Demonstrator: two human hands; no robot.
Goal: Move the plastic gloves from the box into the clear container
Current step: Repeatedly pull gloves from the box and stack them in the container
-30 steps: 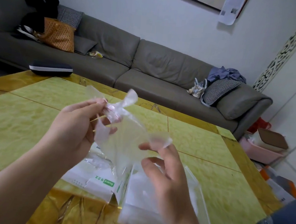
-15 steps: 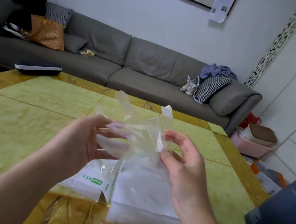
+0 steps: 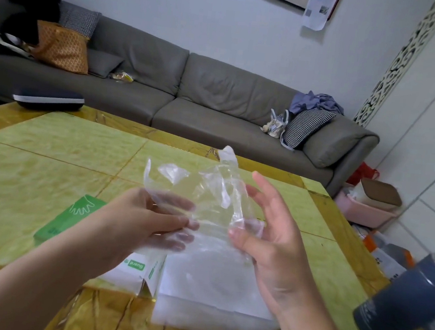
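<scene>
1. Two hands hold one clear plastic glove (image 3: 203, 190) in the air above the table (image 3: 37, 174). The left hand (image 3: 147, 219) grips its near edge with curled fingers, the film draped over them. The right hand (image 3: 271, 228) pinches the other side between thumb and a lower finger, while its upper fingers stand spread and free.

2. The glove is crumpled, one finger of it sticking upward. Whether it is a single glove or a few stuck together is hard to tell through the film.

3. The box (image 3: 134, 271), white with green print, lies on the table just below the left wrist, its end flap open. A green box (image 3: 70, 217) lies flat just beyond it.

4. The clear container (image 3: 213, 305) sits directly beneath the hands, touching the box's right side. Its top appears open, with something pale inside, though the frosted wall blurs it.

5. The step in hand looks like the carry: the glove is out of the box and not yet in the container.

6. The next move calls for lowering the glove straight down into the container and letting go with both hands. The film is light and clingy, so it may stick to the fingers. A dark tumbler (image 3: 405, 302) stands near at the right, well within elbow range.
</scene>
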